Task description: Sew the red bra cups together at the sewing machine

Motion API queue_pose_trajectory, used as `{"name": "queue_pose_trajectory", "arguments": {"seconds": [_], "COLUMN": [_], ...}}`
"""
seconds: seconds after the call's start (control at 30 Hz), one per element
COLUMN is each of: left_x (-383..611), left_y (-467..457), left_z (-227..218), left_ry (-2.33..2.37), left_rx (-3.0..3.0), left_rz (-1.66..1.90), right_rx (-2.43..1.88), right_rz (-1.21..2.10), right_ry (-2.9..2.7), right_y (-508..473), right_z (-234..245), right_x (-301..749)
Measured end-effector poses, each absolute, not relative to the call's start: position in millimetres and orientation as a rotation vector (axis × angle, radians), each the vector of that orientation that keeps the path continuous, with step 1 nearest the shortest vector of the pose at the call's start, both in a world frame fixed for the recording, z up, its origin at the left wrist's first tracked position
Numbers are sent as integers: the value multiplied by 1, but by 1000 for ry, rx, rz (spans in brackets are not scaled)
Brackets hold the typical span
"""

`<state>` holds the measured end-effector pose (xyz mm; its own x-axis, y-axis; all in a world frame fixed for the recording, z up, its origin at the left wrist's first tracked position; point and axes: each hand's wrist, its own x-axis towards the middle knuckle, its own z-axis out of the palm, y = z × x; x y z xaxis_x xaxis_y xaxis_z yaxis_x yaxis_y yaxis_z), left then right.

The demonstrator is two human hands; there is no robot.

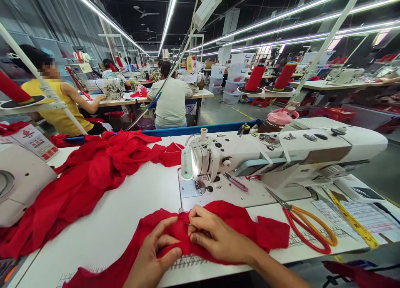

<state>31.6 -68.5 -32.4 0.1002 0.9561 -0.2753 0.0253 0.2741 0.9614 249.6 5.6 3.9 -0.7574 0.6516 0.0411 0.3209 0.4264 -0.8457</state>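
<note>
Red fabric lies bunched on the front of the white sewing table, in front of the sewing machine. My left hand is closed on it, the thumb and fingers pinching a fold. Close beside it, my right hand is closed over the same fabric. Between its fingertips shows the tip of a small, thin metal piece; the rest is hidden in the hand, so its kind cannot be told. The fabric sits just short of the needle area, apart from the presser foot.
Scissors with orange and red handles lie at right, near a yellow tape measure and papers. Thread snips rest under the machine arm. A red fabric heap covers the left. Co-workers sit at machines ahead.
</note>
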Motion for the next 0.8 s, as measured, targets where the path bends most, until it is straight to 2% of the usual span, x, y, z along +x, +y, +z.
{"name": "queue_pose_trajectory", "arguments": {"seconds": [0.1, 0.2, 0.33, 0.43, 0.57, 0.8], "left_x": [36, 43, 53, 57, 57, 57], "left_y": [-70, -74, -80, -85, -91, -98], "left_z": [-34, -42, -50, -51, -51, -63], "left_ry": [1296, 1412, 1633, 1675, 1673, 1665], "left_rx": [1094, 1298, 1963, 2393, 2510, 2290], "left_rz": [934, 1019, 1329, 1504, 1475, 1378], "right_rx": [-794, -753, -705, -660, -641, -633], "right_rz": [1163, 897, 329, 73, -38, -93], "right_ry": [-2330, -2379, -2448, -2382, -2343, -2330], "right_y": [4, -1, -9, -14, -17, -18], "right_z": [1, -5, -16, -22, -25, -28], "right_x": [249, 250, 253, 254, 256, 258]}}
